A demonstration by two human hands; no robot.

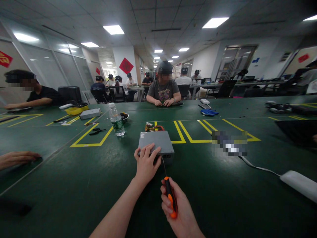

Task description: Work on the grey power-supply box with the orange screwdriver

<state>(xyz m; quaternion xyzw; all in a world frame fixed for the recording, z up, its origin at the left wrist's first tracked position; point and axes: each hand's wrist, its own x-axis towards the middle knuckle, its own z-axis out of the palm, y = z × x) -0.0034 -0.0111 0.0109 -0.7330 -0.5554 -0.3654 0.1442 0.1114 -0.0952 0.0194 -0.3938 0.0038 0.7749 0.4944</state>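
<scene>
Screwdriver (170, 198) gripped in right hand (182, 206) — tip (162, 160) indistinct; left hand (146, 165) spread on metal box (156, 138).

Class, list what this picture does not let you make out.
All in the head view:
Whether the tip of the screwdriver touches the metal box: too small, dark.
The box's near face: partly behind the left hand.
Object beside the cable: masked by pixelation.
White device: cut off by the right edge.
Dark shape, lower left: blurred.
</scene>
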